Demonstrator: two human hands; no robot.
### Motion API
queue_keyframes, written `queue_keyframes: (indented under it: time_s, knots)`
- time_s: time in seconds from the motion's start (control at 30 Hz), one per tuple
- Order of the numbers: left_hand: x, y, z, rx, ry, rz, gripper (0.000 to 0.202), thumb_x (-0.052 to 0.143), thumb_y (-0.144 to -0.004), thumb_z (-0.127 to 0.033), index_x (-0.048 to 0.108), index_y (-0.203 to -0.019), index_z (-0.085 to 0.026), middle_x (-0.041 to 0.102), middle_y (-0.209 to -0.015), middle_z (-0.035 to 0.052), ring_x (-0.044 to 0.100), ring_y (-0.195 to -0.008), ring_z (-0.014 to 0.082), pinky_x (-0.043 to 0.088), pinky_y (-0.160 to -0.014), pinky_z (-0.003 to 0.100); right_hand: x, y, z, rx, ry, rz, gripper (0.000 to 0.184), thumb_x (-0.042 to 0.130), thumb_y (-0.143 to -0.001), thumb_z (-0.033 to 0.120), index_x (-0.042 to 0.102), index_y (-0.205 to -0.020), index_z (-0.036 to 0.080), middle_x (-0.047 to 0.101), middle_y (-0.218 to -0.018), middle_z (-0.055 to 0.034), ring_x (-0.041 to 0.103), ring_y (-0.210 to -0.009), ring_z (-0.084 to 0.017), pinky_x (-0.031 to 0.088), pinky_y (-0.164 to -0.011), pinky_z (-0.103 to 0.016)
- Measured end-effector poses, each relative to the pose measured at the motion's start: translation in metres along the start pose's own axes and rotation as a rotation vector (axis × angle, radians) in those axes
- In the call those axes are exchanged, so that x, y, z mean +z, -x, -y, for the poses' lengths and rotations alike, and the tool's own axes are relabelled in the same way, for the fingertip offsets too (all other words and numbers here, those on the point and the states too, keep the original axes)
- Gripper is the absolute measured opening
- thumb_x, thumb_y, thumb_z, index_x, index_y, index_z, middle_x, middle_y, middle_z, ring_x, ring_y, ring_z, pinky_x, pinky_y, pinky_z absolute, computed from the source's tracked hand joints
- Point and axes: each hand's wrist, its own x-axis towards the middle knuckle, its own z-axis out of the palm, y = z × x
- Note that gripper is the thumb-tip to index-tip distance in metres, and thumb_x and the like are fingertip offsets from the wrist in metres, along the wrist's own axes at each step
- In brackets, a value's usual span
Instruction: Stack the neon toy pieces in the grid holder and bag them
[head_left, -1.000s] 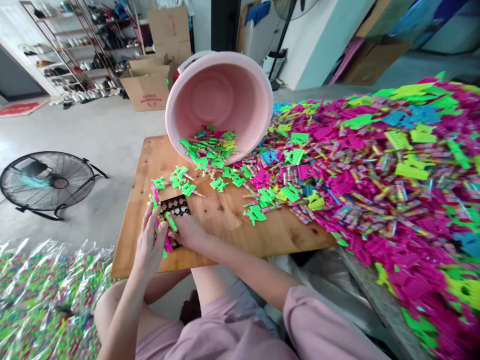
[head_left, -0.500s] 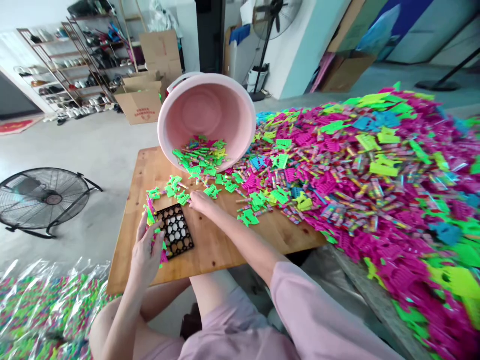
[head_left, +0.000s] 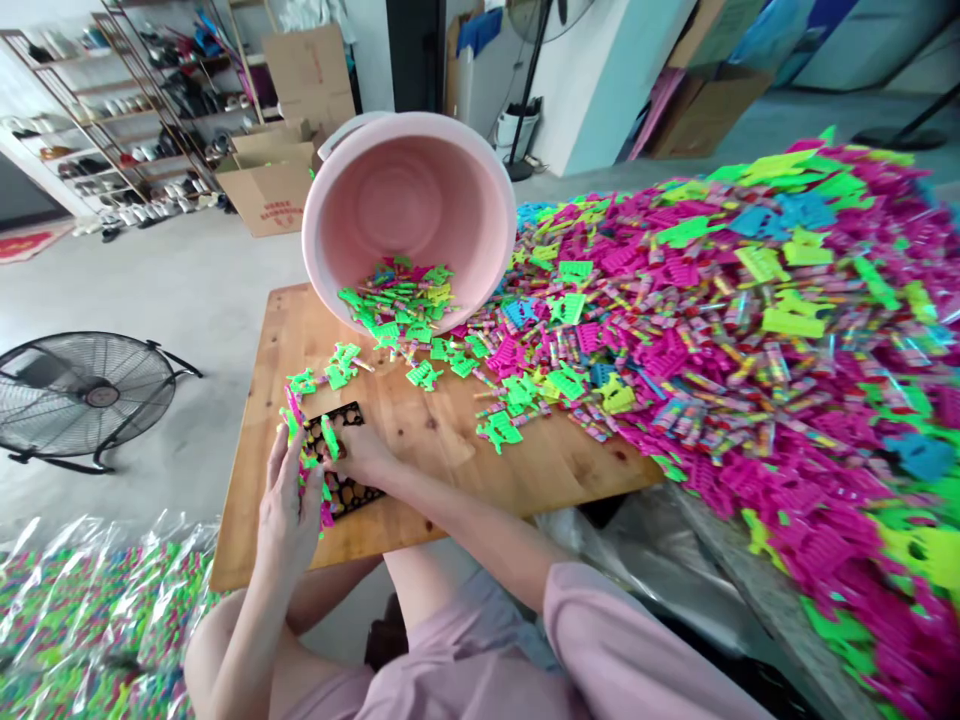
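Note:
My left hand (head_left: 289,500) is closed round an upright row of pink and green plastic pieces (head_left: 294,405) at the left side of a black lattice tray (head_left: 349,412). Between the fingertips of my right hand (head_left: 366,455) is a bright green plastic piece (head_left: 329,438), held over the tray and close to that row. The hand hides the tray's middle and right part. Beyond the tray, loose green pieces (head_left: 343,365) lie on the wooden board (head_left: 442,460), some beside small wrapped sticks.
A pink tub (head_left: 409,140) lies tipped on its side at the board's far edge, with more pieces inside. A large heap of pink, green, yellow and blue pieces (head_left: 697,350) fills the right. A floor fan (head_left: 97,395) and plastic-covered pieces (head_left: 97,620) are on the left.
My right hand has come back from the loose green pieces to the tray and now holds one green piece. My left hand stays at the row. The view has shifted slightly.

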Motion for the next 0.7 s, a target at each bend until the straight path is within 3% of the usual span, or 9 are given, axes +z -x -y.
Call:
queue_keyframes:
  time_s: [0.1,0.23,0.4,0.47,0.57,0.63,0.7]
  knots:
    - [0.000,-0.001,0.000,0.011,0.009,0.027,0.053,0.045,-0.094,-0.039,0.039,-0.146,-0.026,0.030,-0.158,0.0089,0.030,-0.144,0.0238,0.037,-0.112,0.038,-0.001,-0.001,0.007,-0.033,0.264,-0.003,0.019,0.068,-0.081,0.030,0.065,-0.095,0.017,0.073,-0.086,-0.0076,0.069,-0.084,-0.025,0.048,-0.067,-0.029]
    - [0.001,-0.002,-0.003,0.017,0.025,0.027,0.054,0.043,-0.095,-0.038,0.037,-0.147,-0.027,0.031,-0.158,0.0097,0.031,-0.144,0.0244,0.035,-0.114,0.040,0.004,0.000,0.010,-0.143,0.397,0.053,0.022,0.063,-0.084,0.026,0.064,-0.101,0.013,0.073,-0.091,-0.0125,0.068,-0.084,-0.026,0.048,-0.066,-0.031]
    - [0.001,-0.001,0.000,0.038,0.035,0.022,0.051,0.042,-0.095,-0.038,0.038,-0.144,-0.025,0.032,-0.156,0.0122,0.035,-0.142,0.0260,0.037,-0.112,0.043,-0.018,-0.019,-0.009,-0.248,0.315,0.186,0.028,0.074,-0.077,0.027,0.065,-0.101,0.016,0.072,-0.091,-0.0038,0.066,-0.081,-0.018,0.049,-0.067,-0.023]
    - [0.002,0.000,0.002,0.047,0.026,0.030,0.051,0.041,-0.095,-0.038,0.037,-0.144,-0.026,0.032,-0.156,0.0118,0.035,-0.142,0.0264,0.039,-0.110,0.043,-0.037,-0.037,-0.019,-0.144,0.326,0.036,0.027,0.069,-0.083,0.023,0.063,-0.109,0.018,0.071,-0.098,-0.0025,0.066,-0.084,-0.015,0.050,-0.072,-0.021]
    - [0.002,0.001,0.000,0.036,0.008,0.021,0.052,0.039,-0.095,-0.038,0.034,-0.146,-0.029,0.033,-0.156,0.0105,0.039,-0.139,0.0269,0.041,-0.108,0.044,-0.061,-0.070,-0.027,0.100,0.432,-0.248,0.026,0.046,-0.092,0.007,0.061,-0.114,0.010,0.066,-0.113,-0.0134,0.065,-0.095,-0.019,0.050,-0.081,-0.027]
    - [0.002,0.001,-0.003,0.009,-0.015,0.015,0.052,0.038,-0.096,-0.037,0.033,-0.147,-0.032,0.034,-0.155,0.0092,0.049,-0.132,0.0269,0.044,-0.105,0.044,-0.068,-0.089,-0.027,0.161,0.460,-0.283,0.030,0.040,-0.090,-0.002,0.062,-0.110,0.003,0.063,-0.116,-0.0207,0.065,-0.099,-0.023,0.051,-0.083,-0.032]
    - [0.001,0.001,-0.005,-0.002,-0.044,0.028,0.051,0.038,-0.096,-0.038,0.034,-0.146,-0.033,0.037,-0.154,0.0093,0.056,-0.124,0.0270,0.048,-0.099,0.043,-0.068,-0.101,-0.027,0.192,0.460,-0.279,0.028,0.042,-0.087,-0.004,0.065,-0.103,0.003,0.064,-0.112,-0.0211,0.065,-0.098,-0.024,0.052,-0.083,-0.032]
